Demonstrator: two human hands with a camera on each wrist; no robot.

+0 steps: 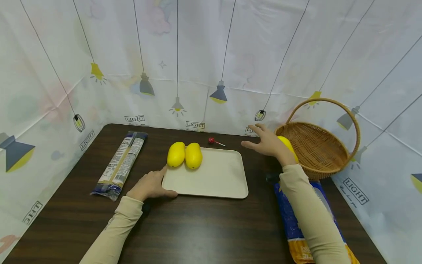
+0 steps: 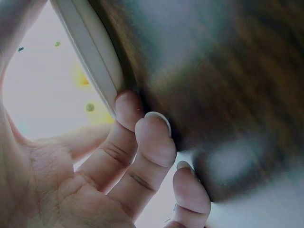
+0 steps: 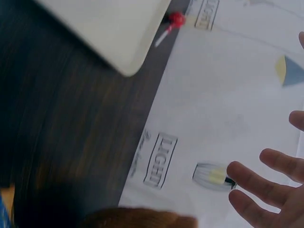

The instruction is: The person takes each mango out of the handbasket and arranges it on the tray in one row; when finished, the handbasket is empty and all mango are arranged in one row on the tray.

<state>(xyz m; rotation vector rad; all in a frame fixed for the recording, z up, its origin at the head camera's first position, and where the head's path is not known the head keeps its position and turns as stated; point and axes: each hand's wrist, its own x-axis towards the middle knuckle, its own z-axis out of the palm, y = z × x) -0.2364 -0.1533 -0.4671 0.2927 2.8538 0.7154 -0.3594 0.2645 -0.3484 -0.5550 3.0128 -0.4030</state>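
Note:
My left hand holds the left near corner of a cream tray, thumb along the near edge and fingers by the left side. In the left wrist view a fingertip meets the tray's rim. Two yellow mangoes, one left and one right, lie side by side at the tray's far left. My right hand, fingers spread and holding nothing, hovers between the tray and a wicker basket. Another yellow fruit shows at the basket's left side, partly hidden by the right hand and wrist.
Behind the tray lies a red lollipop with a white stick. A long printed packet rests at the left. Below the right forearm is a blue and orange bag. A printed curtain stands behind the dark table.

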